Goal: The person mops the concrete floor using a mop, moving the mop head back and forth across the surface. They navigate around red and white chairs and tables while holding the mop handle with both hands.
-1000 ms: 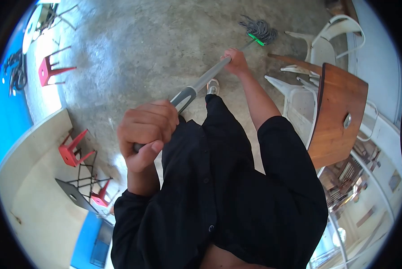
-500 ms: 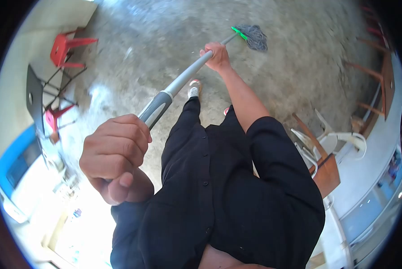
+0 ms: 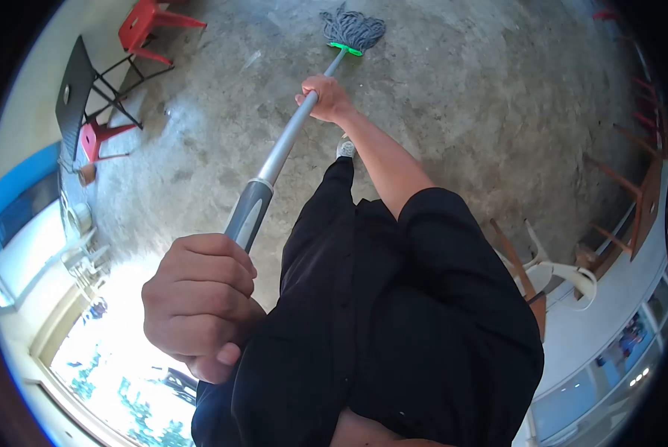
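Note:
My left hand (image 3: 200, 305) is closed round the top grip of a mop handle (image 3: 278, 153), at the lower left in front of my dark shirt. Farther down the grey pole, my right hand (image 3: 325, 98) wraps round it with the arm stretched forward. The pole ends in a green clamp (image 3: 346, 50) with a grey string mop head (image 3: 353, 28) spread on the concrete floor (image 3: 453, 112). One of my shoes (image 3: 346, 148) shows below the right hand.
Red stools (image 3: 144, 28) and a dark folding table (image 3: 74, 93) stand on the left. On the right are a white chair (image 3: 572, 279), brown wooden furniture (image 3: 647, 197) and a pale wall. Bright light comes from an opening at the lower left.
The mop head has swung left and farther forward, and its strings now point away from me. My right hand has moved left with the pole, while my left hand has shifted slightly down.

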Motion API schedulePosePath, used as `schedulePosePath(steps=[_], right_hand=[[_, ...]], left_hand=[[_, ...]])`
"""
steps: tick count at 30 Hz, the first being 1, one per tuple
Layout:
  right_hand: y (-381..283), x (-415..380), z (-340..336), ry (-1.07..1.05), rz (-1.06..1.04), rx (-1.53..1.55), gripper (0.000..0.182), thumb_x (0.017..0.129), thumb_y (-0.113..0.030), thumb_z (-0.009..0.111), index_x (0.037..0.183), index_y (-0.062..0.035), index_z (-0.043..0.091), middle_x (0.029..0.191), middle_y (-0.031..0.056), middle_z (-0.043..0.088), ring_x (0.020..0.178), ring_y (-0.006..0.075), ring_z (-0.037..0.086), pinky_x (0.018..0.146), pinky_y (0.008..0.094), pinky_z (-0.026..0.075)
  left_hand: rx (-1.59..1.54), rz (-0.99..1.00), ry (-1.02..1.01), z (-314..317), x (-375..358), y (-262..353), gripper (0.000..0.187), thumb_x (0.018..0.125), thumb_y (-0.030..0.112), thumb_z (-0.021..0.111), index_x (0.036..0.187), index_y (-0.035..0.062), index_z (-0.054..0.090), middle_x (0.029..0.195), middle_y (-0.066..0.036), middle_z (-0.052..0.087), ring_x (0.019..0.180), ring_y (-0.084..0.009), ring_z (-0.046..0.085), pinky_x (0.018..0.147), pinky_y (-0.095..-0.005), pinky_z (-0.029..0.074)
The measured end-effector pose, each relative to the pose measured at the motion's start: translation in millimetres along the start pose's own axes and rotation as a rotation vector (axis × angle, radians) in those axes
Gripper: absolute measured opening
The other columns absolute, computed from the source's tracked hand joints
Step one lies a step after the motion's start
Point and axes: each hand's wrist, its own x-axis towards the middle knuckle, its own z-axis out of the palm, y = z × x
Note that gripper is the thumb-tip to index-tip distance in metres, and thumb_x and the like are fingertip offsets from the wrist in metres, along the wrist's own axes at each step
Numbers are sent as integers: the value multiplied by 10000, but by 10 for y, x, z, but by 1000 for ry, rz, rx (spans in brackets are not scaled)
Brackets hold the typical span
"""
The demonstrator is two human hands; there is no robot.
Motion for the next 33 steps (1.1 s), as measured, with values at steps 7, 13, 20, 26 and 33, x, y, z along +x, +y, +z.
schedulePosePath(steps=[7,13,20,26,33], right_hand=[[287,-1304,-904,142,198,-127,126,767,-214,704,746,-92,681,829,141,702,903,365,681,807,491,537],[469,-3031,-1859,451,447,-109,76,721,-184,664,743,-120,699,802,146,703,874,376,684,818,494,534],[967,-5089,-2217,672,680,-261,128,675,-214,699,750,-114,672,812,141,687,879,384,668,799,505,520],[757,-6233,-2066,623,845,-263,158,654,-202,716,750,-105,635,822,114,672,955,362,647,814,496,499],[653,-5639,-1589,604,755,-330,244,749,-237,738,683,-92,553,746,110,626,830,370,617,738,493,478]], left_hand=[[-214,29,-91,867,143,90,418,933,220,589,572,93,420,487,-23,478,391,-172,460,455,-330,456],[-478,71,-400,2201,404,93,425,919,240,616,570,88,428,486,-23,478,392,-176,459,453,-329,431],[-699,18,-597,3524,315,-34,313,810,186,568,557,64,430,483,-63,475,393,-219,437,483,-375,411],[-792,-116,-751,3912,-36,-103,205,676,137,543,538,32,434,504,-91,477,424,-236,452,527,-399,411],[-762,-90,-633,3124,-252,-238,199,656,126,547,536,35,416,507,-88,466,427,-239,449,534,-405,431]])
